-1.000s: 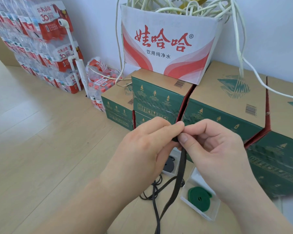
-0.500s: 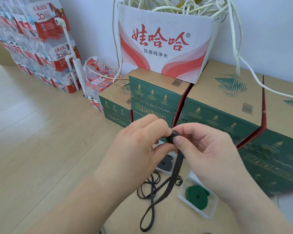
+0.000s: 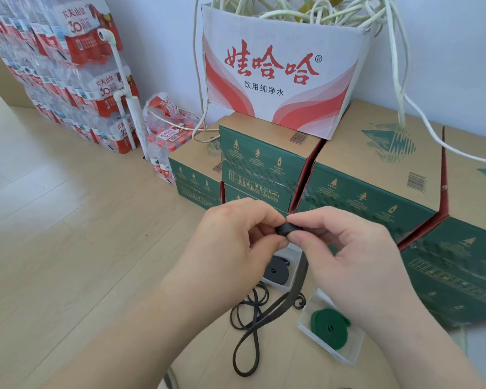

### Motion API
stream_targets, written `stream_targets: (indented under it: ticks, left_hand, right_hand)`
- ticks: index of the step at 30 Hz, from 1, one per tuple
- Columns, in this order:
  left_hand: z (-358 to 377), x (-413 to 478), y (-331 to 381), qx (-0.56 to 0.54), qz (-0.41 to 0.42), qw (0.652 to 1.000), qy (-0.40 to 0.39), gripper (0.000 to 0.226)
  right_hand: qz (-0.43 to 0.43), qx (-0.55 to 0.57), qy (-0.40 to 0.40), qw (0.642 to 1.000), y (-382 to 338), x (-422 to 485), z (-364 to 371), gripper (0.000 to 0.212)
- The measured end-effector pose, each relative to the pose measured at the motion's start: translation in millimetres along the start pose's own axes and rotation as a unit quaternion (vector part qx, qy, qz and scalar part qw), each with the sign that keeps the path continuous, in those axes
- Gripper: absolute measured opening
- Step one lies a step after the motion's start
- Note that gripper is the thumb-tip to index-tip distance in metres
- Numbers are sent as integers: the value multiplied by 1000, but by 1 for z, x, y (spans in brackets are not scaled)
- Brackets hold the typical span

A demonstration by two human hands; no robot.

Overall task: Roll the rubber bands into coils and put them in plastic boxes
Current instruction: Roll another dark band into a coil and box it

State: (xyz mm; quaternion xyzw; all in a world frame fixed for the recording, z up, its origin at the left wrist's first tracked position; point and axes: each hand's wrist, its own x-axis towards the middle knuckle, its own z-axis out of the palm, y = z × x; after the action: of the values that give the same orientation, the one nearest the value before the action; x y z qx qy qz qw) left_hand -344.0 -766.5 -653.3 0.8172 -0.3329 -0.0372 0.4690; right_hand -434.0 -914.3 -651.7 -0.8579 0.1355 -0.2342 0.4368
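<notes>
Rolling is judged to be the step in hand. Wood floor (image 3: 54,248) is seen from 7 to 10 o'clock. Bottled-water packs (image 3: 68,66) are stacked at 10 o'clock. Green cartons (image 3: 362,192) are lined up from centre to 3 o'clock, and a white carton (image 3: 278,80) stuffed with cables is set on them at 12.

At centre, the left hand (image 3: 230,248) and right hand (image 3: 348,254) are brought together. Both are clamped by the fingertips on the small started coil (image 3: 288,229) of the black band (image 3: 264,318), and neither hand is free. The band's tail is hung down toward 6 o'clock, where a crossed loop is formed on the floor.

A clear box (image 3: 345,355) with a green coil (image 3: 328,327) is placed at 5 o'clock. A second clear box (image 3: 277,285) with a black coil (image 3: 275,272) is half hidden just below the hands. Loose black bands (image 3: 250,307) are left between the two.

Risks, as judged:
- The coil could spring open if either pinch is eased, since rubber unwinds.
- The twist in the tail could be wound in, leaving a lumpy coil that may not fit a box.
- The loose bands could be snagged and dragged as the tail is drawn up.
</notes>
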Motion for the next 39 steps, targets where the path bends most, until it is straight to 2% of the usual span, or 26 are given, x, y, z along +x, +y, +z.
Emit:
stream_targets:
  ticks: [2,4,8,10,12,14,16,17,21,23,25,28,31,33,36,38,39]
  left_hand:
    - [-4,1,3,-51,-31,998,-9,16]
    - [-8,1,5,-127,-59,990,-23,16]
    - [-11,0,8,-259,-92,961,-31,19]
    - [-11,0,9,-290,-103,950,-46,18]
    - [-8,-1,5,-207,-78,974,-53,18]
    - [-1,-4,-1,-45,-8,998,-42,17]
    - [5,-6,-2,112,75,990,-31,20]
    - [7,-6,-2,157,101,982,-34,22]
    - [10,-3,-3,188,123,974,-32,21]
    - [6,-2,-2,128,83,988,-28,13]
    - [2,0,-1,15,4,999,-36,14]
    - [-4,1,2,-129,-65,988,-49,17]
    - [-5,-1,4,-228,-102,966,-65,16]
    - [-2,-3,3,-186,-88,976,-78,17]
    - [5,-7,-1,22,20,997,-66,18]
    - [10,-8,-2,170,90,979,-66,19]
    - [11,-9,-1,204,102,971,-67,17]
  right_hand:
    - [68,82,-11,994,-1,3,-5,25]
    - [102,130,-38,986,-3,5,-10,25]
    - [114,219,-77,966,-8,7,-14,26]
    - [84,184,-78,976,-7,7,-17,25]
    - [43,71,-71,994,-4,6,-19,22]
    - [-14,-53,-62,997,-1,3,-15,20]
    - [-71,-143,-72,984,4,-1,-6,17]
    - [-87,-171,-80,978,6,-2,-1,16]
    - [-81,-179,-60,979,8,-4,2,14]
    - [-53,-123,-39,990,6,-4,-1,16]
    - [27,-32,-43,998,2,-1,-8,21]
    - [90,74,-112,987,-1,3,-15,32]
    - [102,120,-109,982,-5,6,-22,31]
    - [82,52,-102,990,-6,5,-23,27]
    - [19,-86,-100,991,-4,2,-16,25]
    - [-32,-151,-115,981,1,-1,-10,23]
    - [-49,-172,-118,977,2,-2,-8,22]
